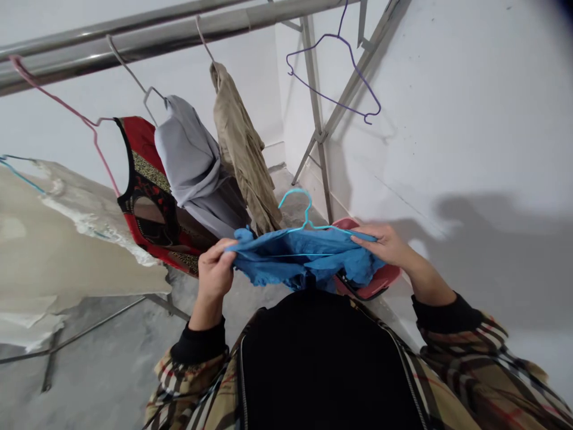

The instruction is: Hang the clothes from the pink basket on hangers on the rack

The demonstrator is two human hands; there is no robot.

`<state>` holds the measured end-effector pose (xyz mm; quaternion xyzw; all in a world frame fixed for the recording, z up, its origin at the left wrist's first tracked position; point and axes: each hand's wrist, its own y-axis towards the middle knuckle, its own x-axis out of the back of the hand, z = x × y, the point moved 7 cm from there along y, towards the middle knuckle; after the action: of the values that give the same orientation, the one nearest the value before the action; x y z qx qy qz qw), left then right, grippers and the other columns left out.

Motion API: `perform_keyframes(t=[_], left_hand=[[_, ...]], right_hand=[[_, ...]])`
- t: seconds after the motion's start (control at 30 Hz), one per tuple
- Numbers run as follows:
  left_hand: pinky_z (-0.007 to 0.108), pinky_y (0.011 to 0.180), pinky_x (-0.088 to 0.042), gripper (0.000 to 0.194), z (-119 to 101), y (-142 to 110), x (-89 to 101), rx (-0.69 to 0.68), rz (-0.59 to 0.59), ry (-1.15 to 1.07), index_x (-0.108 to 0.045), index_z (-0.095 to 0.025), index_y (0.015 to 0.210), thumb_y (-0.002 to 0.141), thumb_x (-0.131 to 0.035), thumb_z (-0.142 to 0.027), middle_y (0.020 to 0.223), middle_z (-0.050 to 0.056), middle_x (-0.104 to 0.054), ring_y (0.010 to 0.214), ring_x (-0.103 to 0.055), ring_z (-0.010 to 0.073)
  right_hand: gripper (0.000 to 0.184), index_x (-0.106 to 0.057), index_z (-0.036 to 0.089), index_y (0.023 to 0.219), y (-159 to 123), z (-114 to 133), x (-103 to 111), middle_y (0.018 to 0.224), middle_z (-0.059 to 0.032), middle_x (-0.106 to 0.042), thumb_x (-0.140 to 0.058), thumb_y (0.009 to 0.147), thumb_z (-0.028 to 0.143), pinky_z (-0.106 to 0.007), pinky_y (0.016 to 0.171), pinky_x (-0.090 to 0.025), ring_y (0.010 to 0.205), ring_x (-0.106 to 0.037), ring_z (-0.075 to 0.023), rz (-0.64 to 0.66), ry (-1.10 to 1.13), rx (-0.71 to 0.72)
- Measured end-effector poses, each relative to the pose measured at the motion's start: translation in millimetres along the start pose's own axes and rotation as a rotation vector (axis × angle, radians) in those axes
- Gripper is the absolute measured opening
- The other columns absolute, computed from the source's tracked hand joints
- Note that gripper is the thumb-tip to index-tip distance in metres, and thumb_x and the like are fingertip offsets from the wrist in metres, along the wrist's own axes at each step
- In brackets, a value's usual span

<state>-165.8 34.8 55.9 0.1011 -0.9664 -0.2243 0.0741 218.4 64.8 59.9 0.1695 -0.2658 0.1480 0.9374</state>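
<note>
L hand & R hand both have fingers closed on blue garment, mid-view, ends at 9 & 3 o'clock, cyan hanger in it. From there, tan garment hangs close at approx 11, grey garment at 10, purple hanger at 12; blue garment partly blocks pink container at approx 4.

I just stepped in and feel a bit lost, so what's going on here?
A person is holding a blue garment fitted over a light-blue hanger, with the left hand gripping one end and the right hand the other. That hanger's hook is off the metal rail. Other clothes hang there, including a red patterned garment, a gray garment and a khaki garment. A pink basin shows partly behind the blue garment.
</note>
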Motion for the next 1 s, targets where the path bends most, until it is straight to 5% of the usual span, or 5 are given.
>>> perform_keyframes(t=[0.07,0.2,0.37,0.8,1.0], left_hand=[[0.037,0.081,-0.054,0.035,-18,3,-11.4,-0.164,0.222,0.204,-0.075,-0.022,0.096,0.076,-0.073,-0.051,0.093,0.008,-0.072,0.089,-0.066,0.0222],[0.048,0.104,-0.042,0.051,-32,20,-22.3,-0.339,0.222,0.605,-0.062,-0.025,0.126,0.082,-0.067,-0.051,0.128,0.012,-0.063,0.121,-0.056,0.0276],[0.028,0.074,-0.050,0.033,-19,25,-58.0,-0.370,0.430,0.605,-0.068,-0.022,0.118,0.093,-0.057,-0.039,0.084,0.005,-0.070,0.077,-0.064,0.0159],[0.020,0.052,-0.030,0.022,-28,17,-74.9,-0.450,0.422,0.710,-0.075,-0.033,0.107,0.090,-0.062,-0.034,0.061,-0.001,-0.056,0.058,-0.051,0.0105],[0.021,0.059,-0.039,0.023,-17,20,-69.1,-0.396,0.198,0.576,-0.075,-0.026,0.106,0.092,-0.059,-0.033,0.063,-0.001,-0.059,0.059,-0.053,0.0102]], right_hand=[[0.023,-0.077,0.024,0.095,-2,5,11,0.094,-0.0015,-0.078,-0.064,0.085,0.039,-0.035,0.078,-0.060,0.082,-0.073,-0.0218,-0.105,0.004,-0.041],[0.020,-0.077,0.026,0.090,-3,23,19,0.092,0.0001,-0.078,-0.066,0.083,0.041,-0.033,0.075,-0.060,0.080,-0.073,-0.0208,-0.132,0.018,-0.022],[0.021,-0.076,0.027,0.088,2,33,22,0.088,-0.0001,-0.077,-0.064,0.085,0.044,-0.031,0.072,-0.058,0.076,-0.071,-0.0188,-0.104,0.003,0.013],[0.040,-0.070,0.024,0.077,8,45,38,0.074,-0.0043,-0.068,-0.050,0.090,0.056,-0.033,0.070,-0.053,0.071,-0.062,-0.0188,-0.225,-0.132,0.038],[0.031,-0.070,0.027,0.109,12,47,44,0.102,-0.0059,-0.070,-0.056,0.089,0.047,-0.034,0.082,-0.054,0.091,-0.065,-0.0201,-0.262,-0.153,0.011]])
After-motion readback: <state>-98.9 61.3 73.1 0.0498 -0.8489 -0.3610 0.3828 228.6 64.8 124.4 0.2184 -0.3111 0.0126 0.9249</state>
